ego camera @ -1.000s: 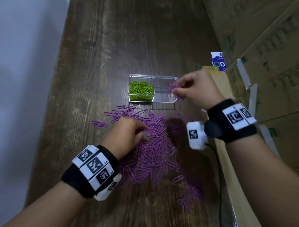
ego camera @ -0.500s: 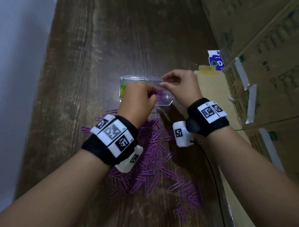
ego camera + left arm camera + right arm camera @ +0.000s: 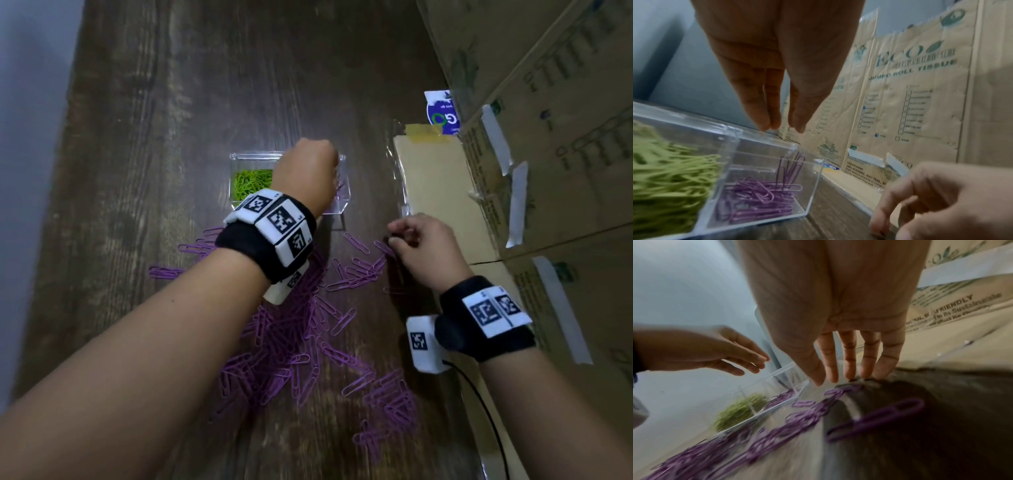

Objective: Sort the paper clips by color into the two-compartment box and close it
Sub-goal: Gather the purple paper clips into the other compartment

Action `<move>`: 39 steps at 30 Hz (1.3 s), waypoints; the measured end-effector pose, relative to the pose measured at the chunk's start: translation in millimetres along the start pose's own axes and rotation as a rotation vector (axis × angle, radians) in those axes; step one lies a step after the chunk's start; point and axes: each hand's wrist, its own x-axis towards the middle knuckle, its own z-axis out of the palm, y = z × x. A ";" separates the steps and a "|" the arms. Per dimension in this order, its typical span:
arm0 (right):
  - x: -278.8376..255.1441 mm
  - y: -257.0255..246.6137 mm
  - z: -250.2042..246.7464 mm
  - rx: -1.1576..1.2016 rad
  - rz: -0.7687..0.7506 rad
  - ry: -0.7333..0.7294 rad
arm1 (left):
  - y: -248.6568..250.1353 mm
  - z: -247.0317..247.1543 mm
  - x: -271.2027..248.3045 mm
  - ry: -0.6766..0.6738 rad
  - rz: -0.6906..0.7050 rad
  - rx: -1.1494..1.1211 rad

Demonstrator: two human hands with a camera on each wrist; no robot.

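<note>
- Left hand (image 3: pixel 777 65): fingers straight, empty, above clear box (image 3: pixel 760 162); only its wrist view shows purple clips (image 3: pixel 756 198) inside.
- Right hand (image 3: pixel 838 321): fingers extended, tips touching tabletop (image 3: pixel 941 418) clips.

The tall brown cardboard cartons (image 3: pixel 920 100) standing along the dark wooden table's edge carry green print: "ECO", then "JUMBO ROLL TISSUE" above columns of checkboxes whose labels are too blurred to read. Lower on the same cartons: "ECO HYGIENE", "100% HYGIENIC, NATURAL". The right wrist view shows "FRIENDLY" on the cartons (image 3: pixel 953 305).
</note>
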 end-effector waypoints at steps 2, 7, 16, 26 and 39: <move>-10.1 4.6 11.2 -0.103 0.008 -0.041 | -5.3 -10.1 -17.1 0.067 0.006 -0.026; -38.2 -26.2 30.2 -0.152 -0.028 -0.201 | -50.2 -30.6 -90.0 0.117 -0.135 -0.123; -71.7 -75.5 62.4 -0.350 -0.246 -0.433 | -82.0 13.8 -212.0 -0.364 -0.006 0.237; -77.7 -73.5 65.5 -0.089 -0.235 -0.385 | -78.5 21.4 -190.3 -0.343 0.039 0.034; -38.3 -71.5 20.8 0.334 -0.037 -0.258 | -86.1 8.2 -158.1 -0.257 0.148 -0.101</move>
